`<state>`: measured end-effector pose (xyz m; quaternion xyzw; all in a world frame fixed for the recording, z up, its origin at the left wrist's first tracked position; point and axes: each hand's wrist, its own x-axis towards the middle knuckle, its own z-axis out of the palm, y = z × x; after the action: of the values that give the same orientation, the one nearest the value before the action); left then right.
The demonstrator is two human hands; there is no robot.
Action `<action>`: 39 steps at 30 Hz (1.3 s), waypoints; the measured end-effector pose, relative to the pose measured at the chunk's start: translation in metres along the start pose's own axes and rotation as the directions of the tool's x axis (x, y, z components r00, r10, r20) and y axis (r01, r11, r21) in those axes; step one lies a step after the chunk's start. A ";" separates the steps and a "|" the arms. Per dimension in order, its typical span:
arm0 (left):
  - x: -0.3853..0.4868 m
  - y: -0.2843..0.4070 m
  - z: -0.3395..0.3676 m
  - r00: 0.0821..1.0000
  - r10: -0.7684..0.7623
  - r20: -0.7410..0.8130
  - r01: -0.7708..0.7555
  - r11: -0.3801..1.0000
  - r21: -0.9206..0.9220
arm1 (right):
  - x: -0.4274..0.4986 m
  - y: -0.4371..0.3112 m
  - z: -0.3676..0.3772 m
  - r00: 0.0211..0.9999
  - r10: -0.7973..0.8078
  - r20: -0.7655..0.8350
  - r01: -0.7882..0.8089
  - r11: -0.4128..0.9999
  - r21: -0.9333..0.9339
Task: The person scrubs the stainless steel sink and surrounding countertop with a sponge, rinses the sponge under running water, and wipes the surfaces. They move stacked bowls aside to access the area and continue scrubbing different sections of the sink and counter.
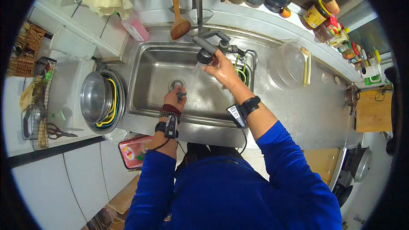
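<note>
My left hand [176, 97] is low over the stainless steel sink [150, 70], just in front of the drain [176, 83]. Its fingers close around a small dark grey-green item [181, 95], mostly hidden, so its kind is unclear. At the grey faucet spout [204, 44], my right hand [222, 70] has its fingers against the black faucet head [204, 57]; part of the grip is hidden. A spray of water [198, 67] falls from the head into the basin. Behind my right wrist, green-handled items [241, 70] sit at the sink's right end.
Stacked metal bowls [96, 97] stand left of the sink. A wooden spatula [180, 27] hangs behind it, near a pink liquid bottle [135, 28]. Right of the sink are a clear plastic bowl [282, 67] and a long-handled brush [305, 67]. Scissors [59, 131] lie far left.
</note>
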<state>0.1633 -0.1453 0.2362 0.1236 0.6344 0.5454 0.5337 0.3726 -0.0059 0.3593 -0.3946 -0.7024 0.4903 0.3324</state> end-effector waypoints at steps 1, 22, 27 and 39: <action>-0.001 0.004 -0.005 0.959 -0.280 0.043 0.268 0.843 -0.467 | -0.001 0.005 -0.003 1.000 -0.002 -0.010 0.002 1.000 -0.011; -0.007 -0.058 0.010 0.971 -0.236 -0.042 0.238 0.971 0.035 | -0.056 0.062 -0.006 0.993 0.119 -0.008 -0.117 0.954 -0.275; -0.032 -0.065 0.017 0.708 0.536 0.459 -0.706 0.562 0.432 | -0.102 0.034 0.049 0.913 -0.052 0.404 0.174 0.946 -0.273; -0.137 0.003 -0.017 0.953 -0.126 0.274 0.178 0.968 -0.175 | -0.111 0.020 0.045 0.957 0.164 0.238 -0.118 0.974 -0.196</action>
<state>0.2028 -0.2555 0.3103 0.0912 0.5091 0.5417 0.6626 0.3904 -0.1183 0.3183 -0.4064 -0.7502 0.4940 0.1673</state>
